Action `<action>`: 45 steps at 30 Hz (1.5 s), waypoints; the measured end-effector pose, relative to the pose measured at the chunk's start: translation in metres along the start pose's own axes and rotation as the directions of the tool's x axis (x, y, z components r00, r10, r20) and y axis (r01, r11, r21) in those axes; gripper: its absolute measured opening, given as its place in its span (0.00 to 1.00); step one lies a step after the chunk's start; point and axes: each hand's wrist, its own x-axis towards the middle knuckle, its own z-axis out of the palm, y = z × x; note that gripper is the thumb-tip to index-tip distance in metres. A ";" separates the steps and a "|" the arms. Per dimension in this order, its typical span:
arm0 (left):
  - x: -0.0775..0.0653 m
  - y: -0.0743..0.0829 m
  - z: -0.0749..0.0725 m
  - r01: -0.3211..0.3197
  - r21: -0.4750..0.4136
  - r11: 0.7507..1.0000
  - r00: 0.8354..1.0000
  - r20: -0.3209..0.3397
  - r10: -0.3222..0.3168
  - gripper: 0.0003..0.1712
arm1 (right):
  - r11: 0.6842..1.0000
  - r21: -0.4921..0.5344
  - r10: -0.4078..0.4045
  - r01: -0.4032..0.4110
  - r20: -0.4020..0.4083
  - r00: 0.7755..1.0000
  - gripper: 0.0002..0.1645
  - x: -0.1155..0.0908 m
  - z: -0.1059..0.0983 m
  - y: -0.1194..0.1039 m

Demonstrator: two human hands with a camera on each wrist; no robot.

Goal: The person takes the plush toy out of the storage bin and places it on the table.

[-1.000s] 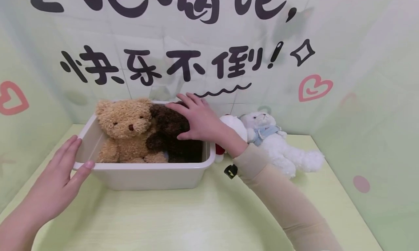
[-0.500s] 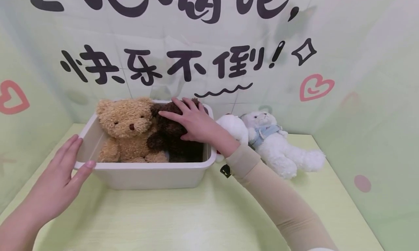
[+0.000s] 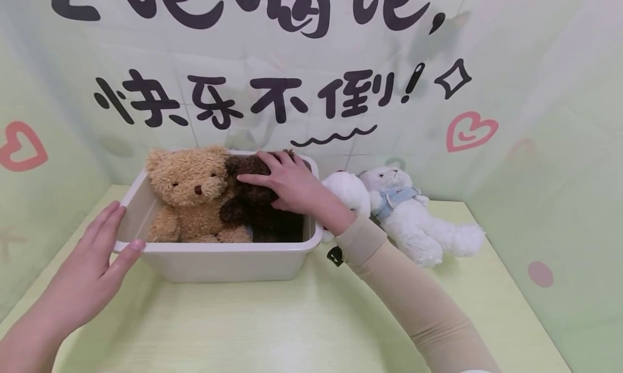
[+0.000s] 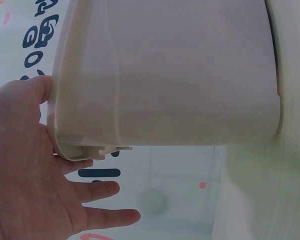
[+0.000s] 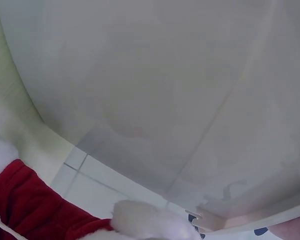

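A white plastic bin [image 3: 229, 265] stands on the table toward the back wall. Inside it, a tan teddy bear [image 3: 199, 173] sits on the left, beside a dark brown teddy bear [image 3: 250, 192] on the right. My left hand [image 3: 87, 265] rests at the bin's front left corner, thumb on the rim and fingers extended along the outside, as the left wrist view shows. Spread over the head of the dark brown bear, my right hand [image 3: 299, 189] touches it from above and hides much of its face. In the right wrist view the bin's outer wall [image 5: 155, 90] fills most of the picture.
Right of the bin lies a white plush toy [image 3: 348, 189] with red clothing [image 5: 45, 205], partly behind my right wrist. Next to it is a white bear [image 3: 413, 230] in a blue garment. Printed walls enclose the table [image 3: 233, 330] at the back and sides.
My right hand has come down and slightly left onto the dark brown bear's head. The left hand stays at the bin's corner, and the toys keep their places.
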 end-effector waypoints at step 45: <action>0.000 -0.002 0.001 -0.022 -0.017 1.000 1.000 -0.010 0.022 0.40 | 0.997 0.070 0.014 0.021 -0.467 0.884 0.43 -0.036 -0.070 0.031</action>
